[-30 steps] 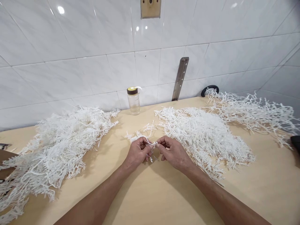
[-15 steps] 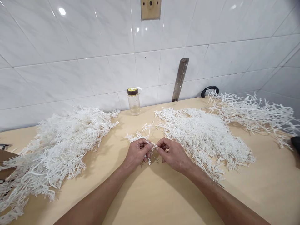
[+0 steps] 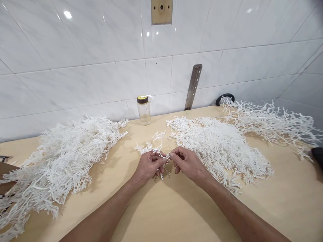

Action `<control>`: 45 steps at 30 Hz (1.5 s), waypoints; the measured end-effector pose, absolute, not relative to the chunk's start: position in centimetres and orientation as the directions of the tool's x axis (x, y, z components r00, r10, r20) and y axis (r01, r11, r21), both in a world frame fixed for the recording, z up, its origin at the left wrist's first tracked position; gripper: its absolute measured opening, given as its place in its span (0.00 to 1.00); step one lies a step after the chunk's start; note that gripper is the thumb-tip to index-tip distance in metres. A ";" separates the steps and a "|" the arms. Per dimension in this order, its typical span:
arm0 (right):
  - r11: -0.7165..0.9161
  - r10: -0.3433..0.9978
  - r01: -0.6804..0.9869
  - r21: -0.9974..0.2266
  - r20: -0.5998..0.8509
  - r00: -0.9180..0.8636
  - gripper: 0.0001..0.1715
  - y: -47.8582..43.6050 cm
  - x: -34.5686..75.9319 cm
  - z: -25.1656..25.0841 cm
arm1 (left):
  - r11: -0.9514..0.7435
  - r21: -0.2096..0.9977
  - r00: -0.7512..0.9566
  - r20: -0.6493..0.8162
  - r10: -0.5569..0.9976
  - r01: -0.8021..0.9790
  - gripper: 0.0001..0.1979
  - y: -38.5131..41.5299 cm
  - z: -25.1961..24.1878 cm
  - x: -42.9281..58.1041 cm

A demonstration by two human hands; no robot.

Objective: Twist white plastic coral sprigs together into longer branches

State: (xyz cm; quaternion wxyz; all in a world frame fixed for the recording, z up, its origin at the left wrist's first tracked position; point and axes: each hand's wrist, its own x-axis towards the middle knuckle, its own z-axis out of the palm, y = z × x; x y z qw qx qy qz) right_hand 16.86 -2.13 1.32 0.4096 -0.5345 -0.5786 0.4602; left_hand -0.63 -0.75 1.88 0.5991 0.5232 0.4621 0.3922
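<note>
Pinching one white sprig (image 3: 156,150) (both hands) over table (image 3: 176,215).

table (image 3: 161,215): branch pile (image 3: 60,158) left, branch pile (image 3: 217,144) right, bottle (image 3: 144,109) far between them, by the wall (image 3: 88,60).

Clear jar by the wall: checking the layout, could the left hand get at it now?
Probably yes: bare table lies between the left hand and the clear jar, but that hand is pinching a white sprig.
</note>
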 end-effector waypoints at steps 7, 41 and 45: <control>0.004 0.990 0.130 -0.991 -0.015 -0.142 0.18 -2.3 16.5 1.3 | 0.120 0.993 0.224 -0.121 0.967 0.016 0.18 -0.7 1.5 -0.7; -0.017 0.996 0.099 -0.995 -0.026 -0.090 0.12 -2.3 15.0 1.3 | 0.102 0.995 0.177 -0.098 0.979 -0.010 0.15 -0.9 1.6 -0.5; -0.025 0.996 0.066 -0.998 -0.031 -0.087 0.11 -2.3 15.0 1.6 | 0.120 0.993 0.207 -0.116 0.972 -0.006 0.16 -0.8 1.7 -0.6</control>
